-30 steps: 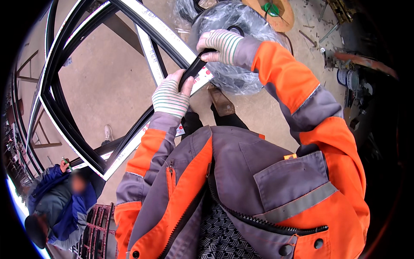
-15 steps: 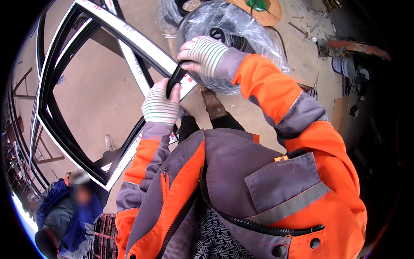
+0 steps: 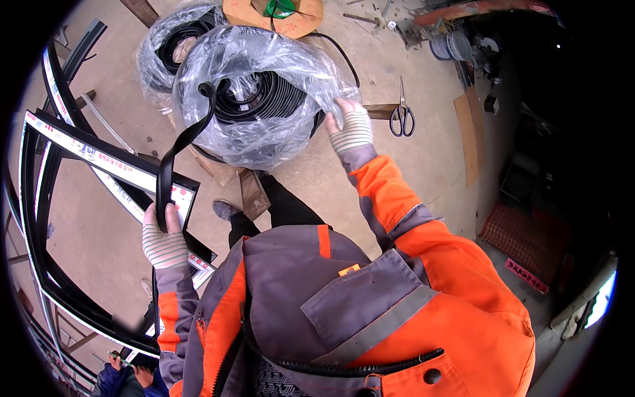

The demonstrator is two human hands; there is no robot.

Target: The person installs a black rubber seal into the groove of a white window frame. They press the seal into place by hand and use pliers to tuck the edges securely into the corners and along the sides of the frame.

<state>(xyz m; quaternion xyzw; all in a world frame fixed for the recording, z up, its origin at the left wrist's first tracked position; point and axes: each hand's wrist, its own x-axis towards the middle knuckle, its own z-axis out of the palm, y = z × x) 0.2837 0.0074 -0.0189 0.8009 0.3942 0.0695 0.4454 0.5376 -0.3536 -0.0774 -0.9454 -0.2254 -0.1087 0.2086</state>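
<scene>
A black rubber strip (image 3: 168,172) is curving forward from the left hand (image 3: 165,241) clamping it, the right hand (image 3: 350,129) holding its fingers parted beside a wrapped coil (image 3: 274,102).

1 loose blk. strip (image 3: 168,169); 2 plastic-wrapped blk. coils (image 3: 281,99); 2 striped gloves (image 3: 165,248); 1 pr. scissors (image 3: 402,124); 1 cardboard disc (image 3: 238,13) w/ 1 green core (image 3: 281,8); 1 co-worker (image 3: 124,382); 1 pink sign (image 3: 526,276); wht./blk. frames (image 3: 99,154), min. 2, overlapping, exact no. unclear.
</scene>
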